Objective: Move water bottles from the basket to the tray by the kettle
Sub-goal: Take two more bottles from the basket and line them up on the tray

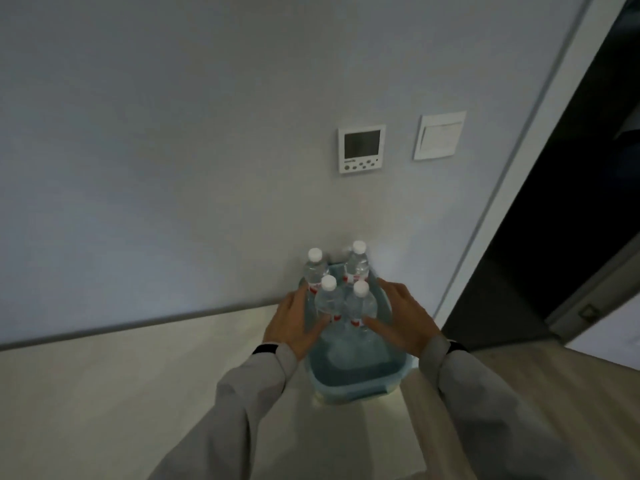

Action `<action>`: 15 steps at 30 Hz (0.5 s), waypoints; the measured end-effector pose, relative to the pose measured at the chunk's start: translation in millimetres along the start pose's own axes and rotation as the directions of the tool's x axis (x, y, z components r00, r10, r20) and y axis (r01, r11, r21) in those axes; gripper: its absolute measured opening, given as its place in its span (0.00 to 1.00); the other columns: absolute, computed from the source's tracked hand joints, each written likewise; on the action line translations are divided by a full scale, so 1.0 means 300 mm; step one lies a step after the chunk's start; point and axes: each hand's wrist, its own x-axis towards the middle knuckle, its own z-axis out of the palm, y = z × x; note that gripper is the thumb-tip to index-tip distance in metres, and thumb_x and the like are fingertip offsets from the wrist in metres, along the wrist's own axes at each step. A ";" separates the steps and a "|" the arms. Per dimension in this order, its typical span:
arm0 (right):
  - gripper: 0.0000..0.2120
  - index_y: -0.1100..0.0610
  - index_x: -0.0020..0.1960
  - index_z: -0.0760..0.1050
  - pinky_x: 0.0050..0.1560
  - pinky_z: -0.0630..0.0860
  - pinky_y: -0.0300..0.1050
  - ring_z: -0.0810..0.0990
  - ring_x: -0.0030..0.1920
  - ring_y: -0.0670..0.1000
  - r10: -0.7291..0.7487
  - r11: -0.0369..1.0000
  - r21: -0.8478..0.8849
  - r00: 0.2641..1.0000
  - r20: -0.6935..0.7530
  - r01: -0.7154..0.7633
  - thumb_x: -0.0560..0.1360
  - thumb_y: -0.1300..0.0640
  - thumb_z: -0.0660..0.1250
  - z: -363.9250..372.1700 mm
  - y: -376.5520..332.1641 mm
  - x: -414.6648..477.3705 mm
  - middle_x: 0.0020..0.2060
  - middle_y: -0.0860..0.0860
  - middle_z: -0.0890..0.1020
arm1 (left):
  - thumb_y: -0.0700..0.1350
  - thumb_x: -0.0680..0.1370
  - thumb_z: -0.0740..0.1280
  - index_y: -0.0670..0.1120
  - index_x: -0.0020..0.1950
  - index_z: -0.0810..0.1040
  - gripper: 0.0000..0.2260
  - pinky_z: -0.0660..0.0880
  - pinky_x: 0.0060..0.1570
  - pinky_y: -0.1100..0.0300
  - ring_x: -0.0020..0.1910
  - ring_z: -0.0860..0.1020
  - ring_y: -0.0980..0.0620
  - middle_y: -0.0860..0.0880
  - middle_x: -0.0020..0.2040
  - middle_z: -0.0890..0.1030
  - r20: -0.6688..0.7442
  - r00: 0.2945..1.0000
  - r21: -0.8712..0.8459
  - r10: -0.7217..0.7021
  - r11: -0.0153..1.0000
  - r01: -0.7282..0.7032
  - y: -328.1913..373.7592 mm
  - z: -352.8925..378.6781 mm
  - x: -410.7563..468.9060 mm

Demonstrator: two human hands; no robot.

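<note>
A: What is on the left side?

B: A plain grey wall (156,133), and a pale floor (104,393) under it. Then comes the left hand (294,323). It is at about 9 o'clock from the basket (349,375). Its fingers are spread, and it presses against the left side of the bottles and the basket rim. I cannot tell if it is really gripping or only touching.

A: What is in the middle?

B: The blue basket sits on the floor, close to the wall. Four water bottles stand up in it, all with white caps. The back left bottle (314,268) is at about 11 o'clock in the basket. The front left bottle (328,296) is just beside it, nearer to us. The back right bottle (357,261) is at about 1 o'clock. The front right bottle (361,303) touches the front left one. The near part of the basket, at 6 o'clock, has no bottles in it.

A: And the right side?

B: The right hand (405,320) is at 3 o'clock from the basket. Its thumb lies on the front right bottle, and its fingers go along the basket's right rim. It is open, not closed into a fist. Both arms wear grey sleeves (242,403). Up on the wall, at 12 o'clock, there is a small screen panel (362,148) with buttons, and a light switch (439,135) next to it. Far right is a dark doorway (571,185).
</note>
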 end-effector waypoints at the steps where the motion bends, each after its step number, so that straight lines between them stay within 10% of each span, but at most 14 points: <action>1: 0.39 0.38 0.75 0.53 0.61 0.73 0.50 0.72 0.66 0.54 0.012 1.000 0.022 1.000 0.022 -0.012 0.69 0.34 0.69 0.015 0.021 0.014 0.70 0.49 0.67 | 0.65 0.73 0.65 0.56 0.77 0.52 0.38 0.66 0.70 0.52 0.71 0.66 0.48 0.49 0.74 0.67 0.013 1.000 -0.012 -0.020 1.000 0.020 -0.015 0.022 0.017; 6: 0.39 0.37 0.74 0.53 0.61 0.69 0.41 0.73 0.66 0.52 0.019 0.992 0.120 0.998 0.062 -0.027 0.71 0.37 0.70 0.096 0.089 0.075 0.67 0.49 0.70 | 0.68 0.69 0.67 0.62 0.72 0.58 0.35 0.69 0.65 0.53 0.68 0.71 0.45 0.48 0.71 0.71 0.021 0.995 -0.090 -0.093 0.991 0.095 -0.042 0.112 0.103; 15: 0.40 0.43 0.74 0.56 0.69 0.71 0.56 0.71 0.70 0.55 0.053 0.975 0.216 0.998 -0.020 -0.047 0.70 0.48 0.75 0.195 0.093 0.141 0.71 0.49 0.69 | 0.58 0.70 0.73 0.58 0.70 0.63 0.32 0.74 0.63 0.46 0.65 0.75 0.47 0.50 0.68 0.74 -0.058 0.990 -0.218 -0.129 0.969 0.113 -0.023 0.219 0.174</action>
